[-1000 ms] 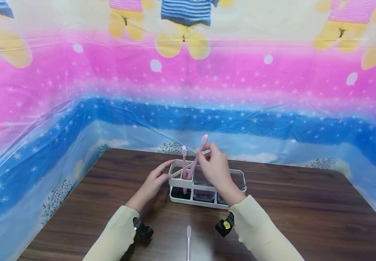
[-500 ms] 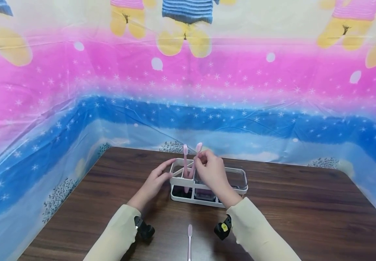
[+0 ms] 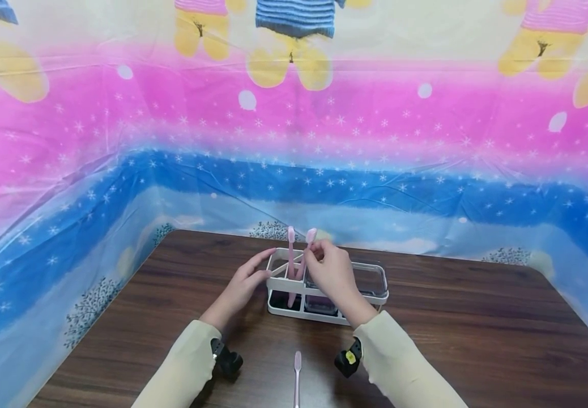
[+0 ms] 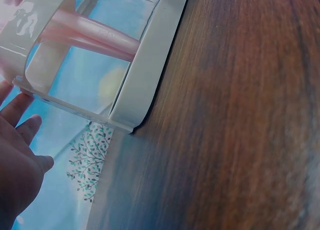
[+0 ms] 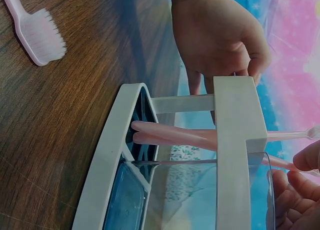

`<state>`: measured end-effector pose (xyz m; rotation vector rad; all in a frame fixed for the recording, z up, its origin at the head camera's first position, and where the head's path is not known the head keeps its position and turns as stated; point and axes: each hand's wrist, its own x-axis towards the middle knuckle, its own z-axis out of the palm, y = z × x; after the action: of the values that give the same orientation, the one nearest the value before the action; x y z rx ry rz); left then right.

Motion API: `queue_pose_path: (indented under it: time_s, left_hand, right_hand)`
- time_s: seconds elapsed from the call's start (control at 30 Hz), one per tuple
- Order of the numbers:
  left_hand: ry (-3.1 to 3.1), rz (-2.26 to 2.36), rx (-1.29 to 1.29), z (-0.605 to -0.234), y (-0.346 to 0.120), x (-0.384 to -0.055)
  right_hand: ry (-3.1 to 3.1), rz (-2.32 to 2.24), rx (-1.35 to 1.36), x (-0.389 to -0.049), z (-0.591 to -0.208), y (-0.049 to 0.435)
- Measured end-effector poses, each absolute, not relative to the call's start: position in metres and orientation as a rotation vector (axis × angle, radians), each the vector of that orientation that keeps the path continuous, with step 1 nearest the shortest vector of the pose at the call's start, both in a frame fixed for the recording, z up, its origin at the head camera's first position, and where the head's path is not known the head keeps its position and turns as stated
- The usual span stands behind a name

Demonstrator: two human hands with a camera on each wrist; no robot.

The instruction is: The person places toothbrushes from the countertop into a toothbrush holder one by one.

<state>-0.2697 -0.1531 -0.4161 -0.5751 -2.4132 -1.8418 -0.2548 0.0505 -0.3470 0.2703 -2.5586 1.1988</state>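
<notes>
A white toothbrush holder (image 3: 319,290) with a two-tier frame stands on the table. My left hand (image 3: 238,289) holds its left end, with the thumb at the front corner and fingers towards the back. My right hand (image 3: 333,269) pinches a pink toothbrush (image 3: 311,234) just below its head; this brush leans right in the left part of the holder. Beside it another pink toothbrush (image 3: 291,235) stands nearly upright. In the right wrist view the two handle ends (image 5: 145,131) meet at the holder's dark base. My right palm hides part of the frame.
A third pink toothbrush (image 3: 297,374) lies on the brown wooden table (image 3: 457,340), near its front edge. Clear cups (image 3: 370,277) sit in the holder's middle and right. Behind the table hangs a patterned cloth (image 3: 294,181).
The right hand has lowered the pinched toothbrush into the holder, and its head sits lower and further left than a second ago. The left hand has stayed at the holder's left end.
</notes>
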Motion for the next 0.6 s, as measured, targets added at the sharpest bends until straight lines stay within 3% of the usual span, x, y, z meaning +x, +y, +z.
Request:
queue_pose_path:
  time_s: [0.6]
  left_hand:
    - [-2.401, -1.845, -0.569, -0.4173, -0.1516, -0.2704]
  right_hand:
    - [-2.591, 1.165, 0.249, -0.2553, -0.3495, 0.0509]
